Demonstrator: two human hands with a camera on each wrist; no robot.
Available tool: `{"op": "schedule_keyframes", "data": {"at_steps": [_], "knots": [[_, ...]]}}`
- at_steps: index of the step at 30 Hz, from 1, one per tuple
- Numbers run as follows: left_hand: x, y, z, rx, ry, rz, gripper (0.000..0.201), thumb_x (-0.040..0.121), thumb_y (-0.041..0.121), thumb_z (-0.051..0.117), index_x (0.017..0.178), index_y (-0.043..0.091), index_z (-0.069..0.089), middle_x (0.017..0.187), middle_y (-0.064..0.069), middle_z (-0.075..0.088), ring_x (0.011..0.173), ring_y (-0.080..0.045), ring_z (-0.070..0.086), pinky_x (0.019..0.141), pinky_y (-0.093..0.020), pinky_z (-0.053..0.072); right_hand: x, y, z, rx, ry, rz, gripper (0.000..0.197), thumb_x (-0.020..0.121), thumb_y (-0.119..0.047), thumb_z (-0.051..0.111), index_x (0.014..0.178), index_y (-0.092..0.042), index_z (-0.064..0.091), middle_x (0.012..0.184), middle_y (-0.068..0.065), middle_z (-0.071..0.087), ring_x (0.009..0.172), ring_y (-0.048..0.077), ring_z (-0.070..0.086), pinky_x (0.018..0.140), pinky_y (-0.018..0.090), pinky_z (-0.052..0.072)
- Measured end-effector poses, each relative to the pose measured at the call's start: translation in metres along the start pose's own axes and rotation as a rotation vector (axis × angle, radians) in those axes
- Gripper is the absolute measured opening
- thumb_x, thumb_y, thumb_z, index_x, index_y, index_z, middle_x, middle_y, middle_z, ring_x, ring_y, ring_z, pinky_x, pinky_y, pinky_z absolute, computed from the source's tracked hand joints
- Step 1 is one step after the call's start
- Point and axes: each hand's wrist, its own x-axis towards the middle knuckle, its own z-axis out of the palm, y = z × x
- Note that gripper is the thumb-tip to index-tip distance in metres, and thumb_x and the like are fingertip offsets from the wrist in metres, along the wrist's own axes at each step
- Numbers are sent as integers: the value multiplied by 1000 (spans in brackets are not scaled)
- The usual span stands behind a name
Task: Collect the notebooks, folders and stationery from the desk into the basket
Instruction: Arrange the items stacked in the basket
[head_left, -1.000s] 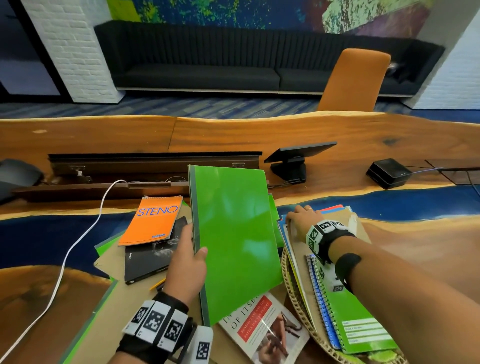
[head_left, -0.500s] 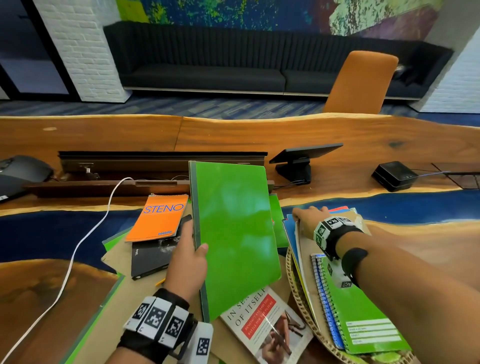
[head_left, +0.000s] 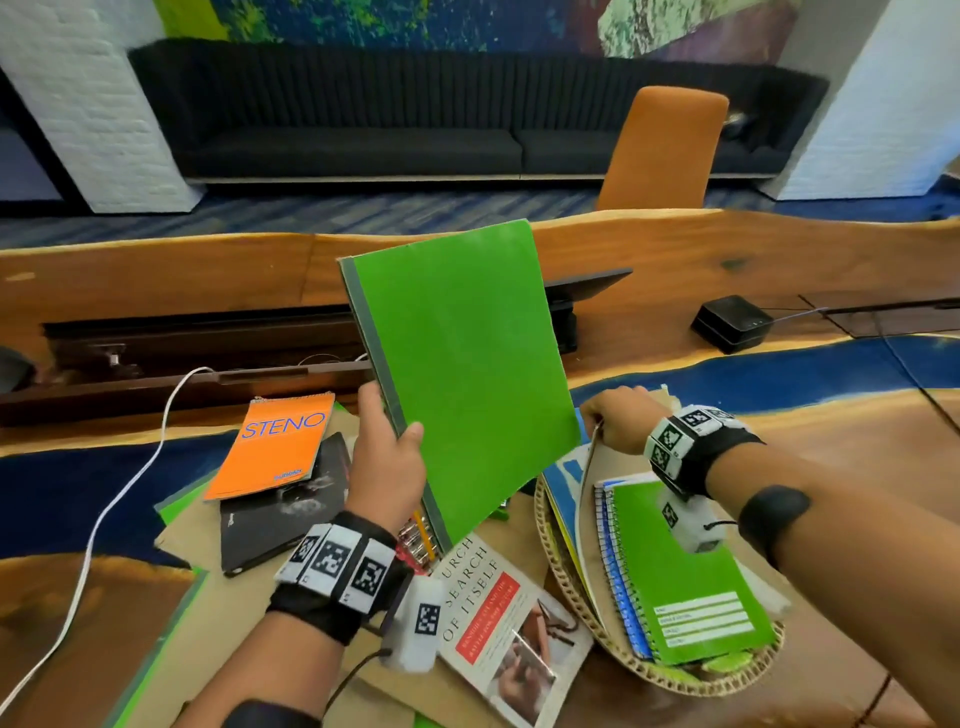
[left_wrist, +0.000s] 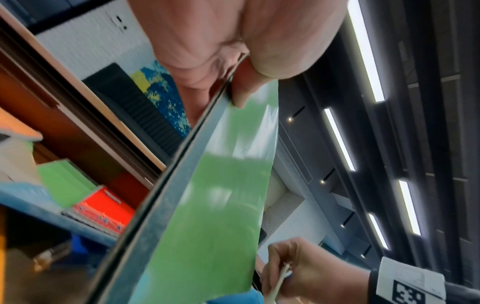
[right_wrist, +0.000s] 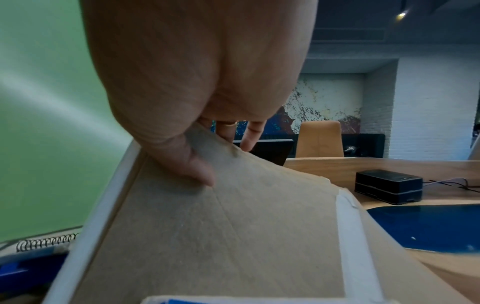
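Observation:
My left hand grips a large green notebook by its grey spine and holds it up, tilted, above the desk; the thumb lies on the cover. My right hand pinches the top edge of a brown folder standing in the woven basket and tips it back. A green spiral notebook and a blue one lie in the basket. On the desk lie an orange STENO pad, a black notebook and a paperback book.
A white cable runs across the desk at the left. Brown card and green sheets lie under the pile. A small black stand and a black box sit further back. An orange chair stands beyond the desk.
My left hand has lifted the green notebook up off the pile and tilted it to the right. My right hand has pulled the brown folder's edge up in the basket.

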Motion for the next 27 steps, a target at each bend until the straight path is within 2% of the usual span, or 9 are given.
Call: {"op": "schedule_keyframes", "data": {"at_steps": [3, 6, 9, 11, 15, 19, 21, 24, 27], "knots": [[-1, 9, 28, 6, -48, -32, 56, 94, 0, 52, 143, 10, 27, 144, -15, 47, 132, -32, 44, 111, -48, 34, -14, 11, -1, 66, 61, -11, 24, 84, -8, 55, 87, -27, 69, 98, -5, 67, 98, 22, 59, 92, 37, 41], [-7, 9, 48, -6, -90, -32, 58, 94, 0, 51, 145, 11, 25, 146, -15, 45, 134, -32, 43, 112, -50, 33, -23, 17, 2, 102, 111, -26, 16, 88, -21, 63, 98, -29, 74, 112, -1, 59, 106, 21, 54, 93, 37, 35], [-14, 9, 57, 14, -110, -39, 60, 95, 0, 51, 147, 15, 25, 145, -12, 47, 132, -31, 45, 110, -40, 35, -28, 22, 10, 125, 128, -52, 19, 92, -27, 63, 106, -31, 74, 113, 0, 58, 108, 21, 53, 91, 35, 36], [-17, 8, 57, 32, -112, -53, 58, 97, 1, 50, 148, 16, 26, 146, -10, 46, 134, -29, 43, 106, -32, 32, -30, 23, 12, 136, 129, -70, 21, 94, -29, 60, 111, -31, 72, 116, 0, 60, 110, 21, 54, 93, 39, 39], [-14, 6, 49, 54, -80, -53, 52, 97, 1, 49, 142, 17, 29, 140, -14, 51, 131, -32, 45, 105, -39, 36, -29, 19, 9, 196, 115, -85, 25, 94, -25, 60, 117, -30, 70, 118, -2, 65, 113, 20, 56, 96, 41, 43], [-12, 11, 38, 75, -45, -45, 54, 97, 1, 49, 145, 14, 28, 145, -14, 46, 136, -31, 40, 109, -41, 32, -23, 17, 12, 189, 89, -11, 30, 93, -31, 59, 121, -39, 64, 117, 1, 67, 110, 23, 59, 93, 43, 47], [-12, 14, 33, 80, -40, -38, 55, 98, 0, 48, 146, 14, 26, 150, -12, 41, 140, -30, 36, 110, -40, 30, -23, 16, 12, 159, 65, -4, 30, 93, -31, 57, 122, -39, 64, 115, 3, 68, 109, 23, 59, 93, 41, 46], [-14, 16, 26, 76, -34, -42, 58, 99, 0, 47, 149, 13, 23, 154, -11, 35, 143, -29, 31, 111, -38, 27, -25, 15, 10, 106, 41, -32, 25, 94, -28, 56, 114, -35, 69, 114, -1, 69, 112, 19, 56, 96, 38, 43], [-13, 16, 19, 84, -3, -45, 55, 99, 0, 48, 147, 14, 25, 148, -12, 41, 138, -31, 36, 103, -36, 31, -27, 15, 6, 40, 42, -26, 24, 94, -24, 54, 107, -37, 71, 110, -7, 69, 112, 15, 53, 98, 35, 36]]}}
